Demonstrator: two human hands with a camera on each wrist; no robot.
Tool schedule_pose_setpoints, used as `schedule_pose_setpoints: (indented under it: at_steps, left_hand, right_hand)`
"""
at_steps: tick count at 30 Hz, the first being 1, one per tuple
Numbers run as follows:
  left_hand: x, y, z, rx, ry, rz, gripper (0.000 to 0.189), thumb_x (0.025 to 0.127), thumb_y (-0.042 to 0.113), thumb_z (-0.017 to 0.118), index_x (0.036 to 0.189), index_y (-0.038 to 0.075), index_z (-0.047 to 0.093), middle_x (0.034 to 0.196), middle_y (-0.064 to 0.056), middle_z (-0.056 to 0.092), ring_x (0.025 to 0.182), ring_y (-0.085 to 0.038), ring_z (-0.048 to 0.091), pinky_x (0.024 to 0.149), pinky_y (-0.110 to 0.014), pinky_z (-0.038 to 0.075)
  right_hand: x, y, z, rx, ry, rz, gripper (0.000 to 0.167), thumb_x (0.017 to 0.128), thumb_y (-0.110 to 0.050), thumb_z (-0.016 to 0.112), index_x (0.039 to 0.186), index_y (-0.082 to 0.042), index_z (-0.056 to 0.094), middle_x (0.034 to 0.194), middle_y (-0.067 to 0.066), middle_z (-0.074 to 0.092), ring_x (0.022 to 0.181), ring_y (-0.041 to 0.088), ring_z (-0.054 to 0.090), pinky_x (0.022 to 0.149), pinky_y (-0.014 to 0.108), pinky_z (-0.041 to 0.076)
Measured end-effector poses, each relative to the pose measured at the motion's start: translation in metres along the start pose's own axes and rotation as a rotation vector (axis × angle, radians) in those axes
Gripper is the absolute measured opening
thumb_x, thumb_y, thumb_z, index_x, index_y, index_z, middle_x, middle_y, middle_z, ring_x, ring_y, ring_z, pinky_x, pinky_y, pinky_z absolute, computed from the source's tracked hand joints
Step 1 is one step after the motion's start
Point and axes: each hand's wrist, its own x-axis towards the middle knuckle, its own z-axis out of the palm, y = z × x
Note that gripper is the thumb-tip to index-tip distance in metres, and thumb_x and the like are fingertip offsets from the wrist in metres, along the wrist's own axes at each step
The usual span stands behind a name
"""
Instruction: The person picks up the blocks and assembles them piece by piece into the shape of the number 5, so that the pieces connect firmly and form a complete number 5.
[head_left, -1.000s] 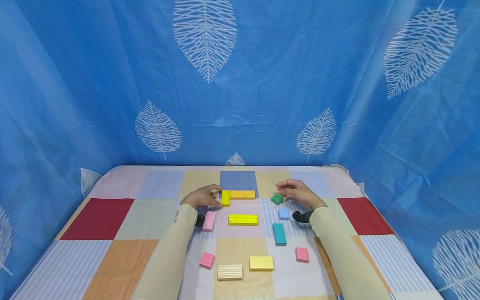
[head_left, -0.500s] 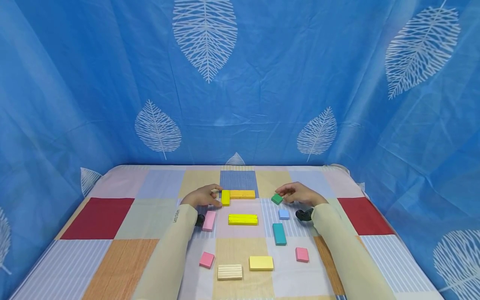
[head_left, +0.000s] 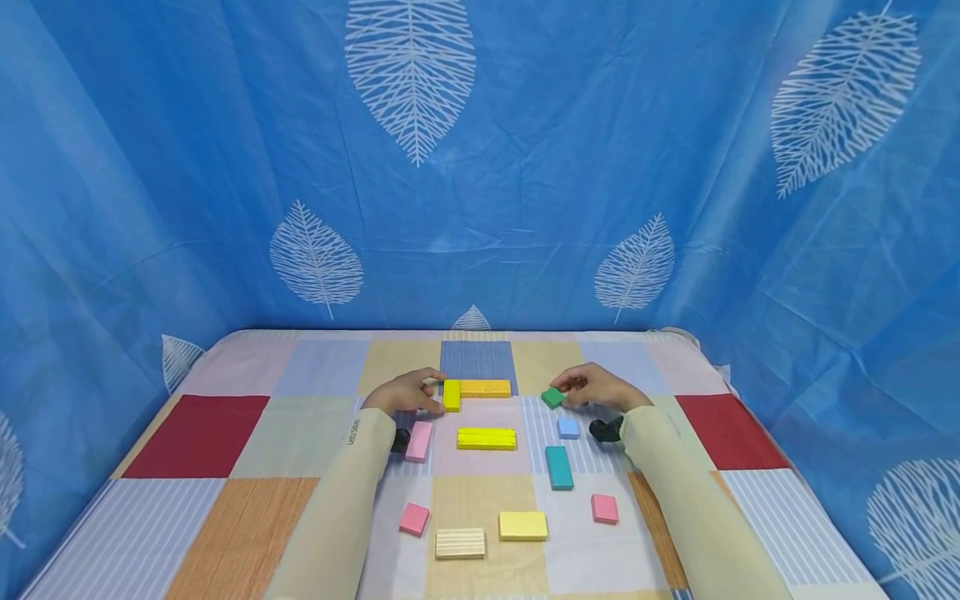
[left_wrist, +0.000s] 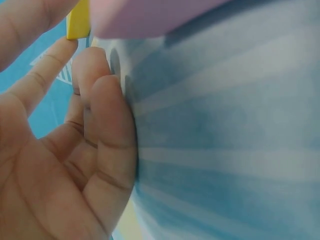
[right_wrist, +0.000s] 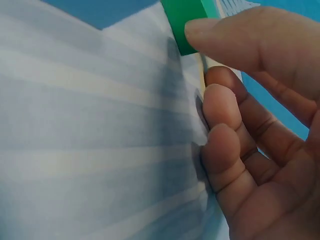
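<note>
My left hand holds an upright-lying yellow block at its two ends, between thumb and index finger. That block butts against the left end of an orange block, forming a corner. In the left wrist view a fingertip meets the edge of the yellow block, while the other fingers curl against the cloth. Over to the right, my right hand pinches a small green block. The right wrist view has the thumb pressed on the green block; the index finger is mostly hidden behind it.
Between the forearms lie a bright yellow ridged block, pink block, blue block and teal block. Nearer are two pink squares, left and right, a pale yellow block and a ridged cream block.
My right hand has lowered and its fingers have closed on the green block, which has shifted very slightly left. The left hand stays at the yellow block.
</note>
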Motion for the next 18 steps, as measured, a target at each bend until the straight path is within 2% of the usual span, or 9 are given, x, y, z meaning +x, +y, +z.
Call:
schedule_pose_setpoints:
  at_steps: [9,14,18]
  left_hand:
    - [0.004,-0.001,0.0,0.009,-0.002,-0.011,0.07,0.095,0.014,0.084,0.158,0.015,0.054,0.136,-0.016,0.062,0.115,-0.031,0.056,0.112,-0.051,0.047]
    - [0.004,-0.001,0.0,0.015,0.0,-0.019,0.071,0.094,0.014,0.085,0.158,0.015,0.054,0.134,-0.016,0.062,0.117,-0.032,0.056,0.114,-0.052,0.046]
    - [0.004,-0.001,0.001,0.011,0.003,-0.016,0.071,0.094,0.013,0.085,0.158,0.014,0.054,0.133,-0.015,0.062,0.117,-0.032,0.055,0.114,-0.052,0.046]
  right_hand:
    - [0.002,0.001,0.003,-0.034,0.043,-0.065,0.031,0.092,0.0,0.081,0.121,0.007,0.073,0.113,0.013,0.074,0.094,0.023,0.057,0.084,0.034,0.051]
    - [0.001,-0.005,0.007,-0.065,0.068,-0.096,0.027,0.093,-0.003,0.081,0.119,0.004,0.075,0.108,0.009,0.074,0.092,0.021,0.06,0.085,0.033,0.052]
    - [0.004,-0.011,0.011,-0.098,0.094,-0.087,0.027,0.093,-0.003,0.081,0.119,0.004,0.075,0.108,0.011,0.075,0.095,0.022,0.064,0.089,0.038,0.055]
